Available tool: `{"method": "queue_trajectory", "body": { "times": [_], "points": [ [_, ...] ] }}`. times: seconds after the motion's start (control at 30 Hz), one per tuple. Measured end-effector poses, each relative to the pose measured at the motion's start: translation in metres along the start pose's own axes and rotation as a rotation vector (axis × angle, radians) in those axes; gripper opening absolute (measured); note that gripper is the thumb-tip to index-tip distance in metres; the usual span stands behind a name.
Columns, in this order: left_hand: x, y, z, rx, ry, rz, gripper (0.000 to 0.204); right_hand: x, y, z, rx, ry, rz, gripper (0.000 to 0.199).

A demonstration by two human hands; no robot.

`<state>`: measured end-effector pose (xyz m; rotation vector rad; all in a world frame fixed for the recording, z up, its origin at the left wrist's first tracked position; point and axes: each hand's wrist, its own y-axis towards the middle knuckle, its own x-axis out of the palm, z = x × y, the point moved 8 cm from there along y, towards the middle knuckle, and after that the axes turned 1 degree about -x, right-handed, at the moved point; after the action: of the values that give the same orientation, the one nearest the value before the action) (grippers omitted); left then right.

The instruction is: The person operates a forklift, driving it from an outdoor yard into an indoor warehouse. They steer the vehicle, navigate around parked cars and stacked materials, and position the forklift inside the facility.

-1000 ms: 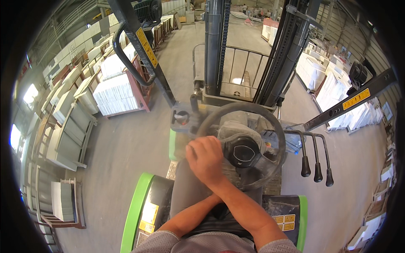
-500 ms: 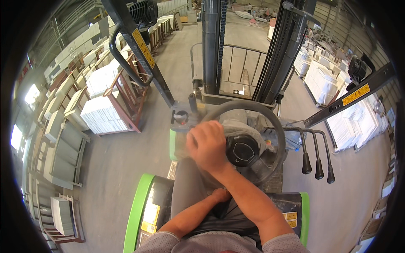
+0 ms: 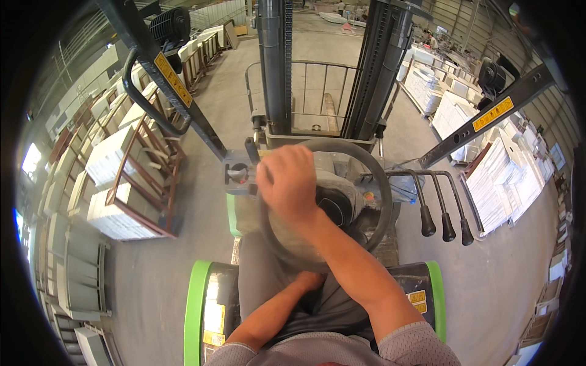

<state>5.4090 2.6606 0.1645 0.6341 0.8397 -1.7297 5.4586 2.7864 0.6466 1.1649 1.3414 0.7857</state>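
I sit at a forklift's black steering wheel (image 3: 384,210). My right hand (image 3: 285,183) reaches across from the right and is closed on the upper left of the rim, slightly blurred by motion. Low in my lap rests my left hand (image 3: 310,282), its fingers hidden between my legs. Right of the wheel stand several black-knobbed control levers (image 3: 447,227), which neither hand touches. A small grey console with a short lever (image 3: 251,148) is just beyond my right hand.
Ahead rises the dark lifting mast (image 3: 276,73) with a metal load guard (image 3: 323,88). Racks of pale stone slabs (image 3: 125,210) line the left side. More slabs (image 3: 506,183) stand on the right. Grey concrete floor (image 3: 329,46) runs ahead between them; people are far off.
My right hand has moved slightly up along the rim. The slab rack on the left has shifted down and closer in the view. My left hand remains in my lap.
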Motion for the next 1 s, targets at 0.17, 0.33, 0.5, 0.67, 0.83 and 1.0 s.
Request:
{"method": "queue_trajectory", "body": {
  "times": [0.17,0.33,0.5,0.67,0.83,1.0],
  "points": [
    [-0.026,0.030,-0.003,0.234,0.413,0.303,0.037,-0.009,0.025,0.084,0.087,-0.168,0.094,0.007],
    [-0.058,0.057,-0.045,-0.017,0.114,0.102,0.037,-0.011,0.032,0.140,0.130,-0.247,0.170,0.007],
    [-0.076,0.080,-0.080,-0.159,0.077,-0.095,0.042,0.023,0.023,0.168,0.247,-0.206,0.127,0.011],
    [-0.089,0.117,-0.111,-0.182,0.119,-0.147,0.038,0.055,0.032,0.190,0.221,-0.178,0.147,0.013],
    [-0.115,0.146,-0.127,-0.177,0.060,0.004,0.037,0.076,0.042,0.222,0.243,-0.164,0.187,0.015],
    [-0.122,0.179,-0.153,-0.135,0.143,-0.020,0.035,0.103,0.047,0.250,0.236,-0.166,0.174,0.014]
  ]
}}
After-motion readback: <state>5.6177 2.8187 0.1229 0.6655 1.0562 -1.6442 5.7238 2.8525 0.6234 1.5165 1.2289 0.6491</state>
